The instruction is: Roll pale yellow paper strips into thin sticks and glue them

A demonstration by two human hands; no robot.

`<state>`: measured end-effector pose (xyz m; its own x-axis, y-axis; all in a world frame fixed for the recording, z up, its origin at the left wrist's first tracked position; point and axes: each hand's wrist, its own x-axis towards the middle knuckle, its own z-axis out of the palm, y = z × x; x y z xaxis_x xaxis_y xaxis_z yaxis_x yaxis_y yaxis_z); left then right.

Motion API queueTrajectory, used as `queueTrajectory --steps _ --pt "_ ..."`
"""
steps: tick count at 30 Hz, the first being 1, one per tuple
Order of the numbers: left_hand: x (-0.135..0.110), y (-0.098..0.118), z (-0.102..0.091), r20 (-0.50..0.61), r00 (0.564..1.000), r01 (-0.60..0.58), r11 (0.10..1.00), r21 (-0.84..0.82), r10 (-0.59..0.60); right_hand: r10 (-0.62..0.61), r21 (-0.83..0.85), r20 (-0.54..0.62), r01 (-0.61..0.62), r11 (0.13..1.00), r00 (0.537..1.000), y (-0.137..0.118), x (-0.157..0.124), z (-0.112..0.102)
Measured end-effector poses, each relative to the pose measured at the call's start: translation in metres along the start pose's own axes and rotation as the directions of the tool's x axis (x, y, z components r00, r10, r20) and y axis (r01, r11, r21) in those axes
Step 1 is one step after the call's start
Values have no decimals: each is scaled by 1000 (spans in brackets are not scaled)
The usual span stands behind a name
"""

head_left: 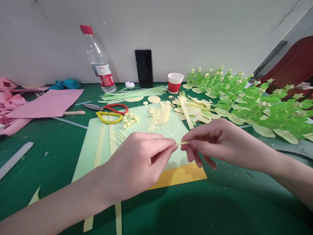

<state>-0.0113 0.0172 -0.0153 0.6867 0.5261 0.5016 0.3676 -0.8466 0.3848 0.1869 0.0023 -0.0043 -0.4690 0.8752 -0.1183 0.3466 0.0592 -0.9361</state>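
Between my two hands runs a thin pale yellow paper roll (181, 143). The fingertips of my left hand (146, 153) pinch one end of it, and the thumb and forefinger of my right hand (210, 140) grip the other. Beneath them lies a pale green sheet (83, 156) with an orange-yellow sheet (181, 176) showing at its near edge. Small folded paper stars (130, 120) sit in a cluster on the green sheet, close to thin rolled sticks (119, 135). Long pale yellow strips (99, 150) pass under my left forearm.
Red-and-yellow-handled scissors (107, 112) lie left of the stars. Behind stand a tilted bottle (100, 62), a phone (144, 68) and a paper cup (175, 82). Green paper plants with star tops (244, 98) fill the right. Pink paper (49, 104) lies left, paper scraps (195, 107) mid-table.
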Motion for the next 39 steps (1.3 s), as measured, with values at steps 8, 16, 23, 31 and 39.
queueTrajectory --steps 8,16,23,31,39 --pt "-2 0 -5 -34 999 -36 997 73 39 16 36 -43 -14 999 999 -4 1 -1" --pt "-3 4 -4 -56 993 -88 982 169 99 -2 44 -79 5 999 997 -5 -3 4" --pt "-6 7 -9 -61 989 -113 957 265 134 -14 80 -111 23 997 994 -13 -7 5" --pt "-4 11 -9 -48 983 -153 933 325 178 25 89 -121 -14 996 992 -15 -11 8" --pt "-9 14 -10 -60 984 -134 923 362 167 7 133 -120 9 991 993 -13 -10 6"
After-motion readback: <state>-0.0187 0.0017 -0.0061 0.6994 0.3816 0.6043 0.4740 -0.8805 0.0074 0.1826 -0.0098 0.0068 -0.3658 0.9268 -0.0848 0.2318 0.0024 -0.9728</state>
